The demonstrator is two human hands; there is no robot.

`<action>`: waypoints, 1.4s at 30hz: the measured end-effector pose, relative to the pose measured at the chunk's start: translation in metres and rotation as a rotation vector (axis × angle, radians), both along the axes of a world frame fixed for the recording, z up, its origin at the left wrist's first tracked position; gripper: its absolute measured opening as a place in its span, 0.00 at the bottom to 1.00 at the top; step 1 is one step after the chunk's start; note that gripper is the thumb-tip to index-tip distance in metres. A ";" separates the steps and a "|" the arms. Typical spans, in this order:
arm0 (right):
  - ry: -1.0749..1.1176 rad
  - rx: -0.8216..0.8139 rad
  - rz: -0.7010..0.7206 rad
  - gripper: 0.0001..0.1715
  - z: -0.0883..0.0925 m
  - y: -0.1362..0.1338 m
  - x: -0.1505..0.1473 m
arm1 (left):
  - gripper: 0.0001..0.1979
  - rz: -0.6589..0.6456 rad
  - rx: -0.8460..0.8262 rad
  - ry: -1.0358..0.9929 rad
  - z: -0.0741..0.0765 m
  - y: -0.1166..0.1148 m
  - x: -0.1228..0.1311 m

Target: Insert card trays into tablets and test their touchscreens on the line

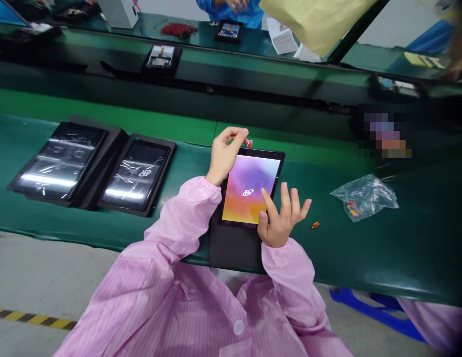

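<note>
So, bare L hand (226,157) at top centre of the frame, wrist bent, pink striped smock cuff (206,191) behind it; fingertips bunched narrow w/ thumb at the tablet's top edge, right by a tiny red-and-white tab (249,143). Can't tell if tab is gripped. Bare R hand (281,220) lower right of the tablet, fingers spread wide, index finger (265,198) angled down at the screen's right side, touching or just above it, can't tell which.

Black-framed tablet (249,191) lies centre frame, screen lit w/ pink-purple-orange gradient and white logo, seated in a black folio case (234,248) opened flat, its lower flap reaching the near edge of the green conveyor belt (364,253).

Left of it, two more black cases side by side, each holding a dark tablet under glossy clear film (59,161) (136,173). Right of the hands, a crumpled clear plastic bag (364,197) w/ small red and yellow bits inside; one small orange-yellow piece (314,225) loose on the belt between bag and R hand.

Upper frame: far belt w/ black trays holding devices (161,60) (229,30); co-worker's blue sleeve (231,7) at top edge, yellow paper sheet (312,20) upper right.
</note>
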State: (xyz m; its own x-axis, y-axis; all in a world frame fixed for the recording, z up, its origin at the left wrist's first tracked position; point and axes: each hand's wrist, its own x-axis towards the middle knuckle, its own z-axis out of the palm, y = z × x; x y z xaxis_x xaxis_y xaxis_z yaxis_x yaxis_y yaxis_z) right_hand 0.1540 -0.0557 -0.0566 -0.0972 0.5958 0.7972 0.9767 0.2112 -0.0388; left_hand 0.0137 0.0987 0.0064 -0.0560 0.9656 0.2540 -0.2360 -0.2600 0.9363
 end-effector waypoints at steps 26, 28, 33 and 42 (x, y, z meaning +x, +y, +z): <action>0.114 -0.008 0.013 0.28 -0.018 -0.005 -0.004 | 0.09 0.084 -0.030 0.069 0.010 0.002 -0.007; 0.107 -0.013 0.012 0.28 -0.018 -0.005 -0.004 | 0.08 0.079 -0.020 0.063 0.010 0.002 -0.007; 0.098 0.000 0.021 0.27 -0.018 -0.004 -0.005 | 0.06 0.064 0.031 0.041 0.008 0.001 -0.005; 0.079 0.000 0.021 0.27 -0.016 -0.004 -0.005 | 0.06 0.066 0.059 0.018 0.012 -0.002 -0.005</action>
State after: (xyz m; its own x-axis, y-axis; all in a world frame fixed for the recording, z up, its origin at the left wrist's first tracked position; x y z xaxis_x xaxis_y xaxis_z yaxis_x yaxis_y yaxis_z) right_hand 0.1486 -0.0601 -0.0729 -0.0465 0.5941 0.8031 0.9661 0.2312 -0.1151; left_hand 0.0090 0.0964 0.0183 -0.1137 0.9432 0.3122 -0.2003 -0.3296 0.9226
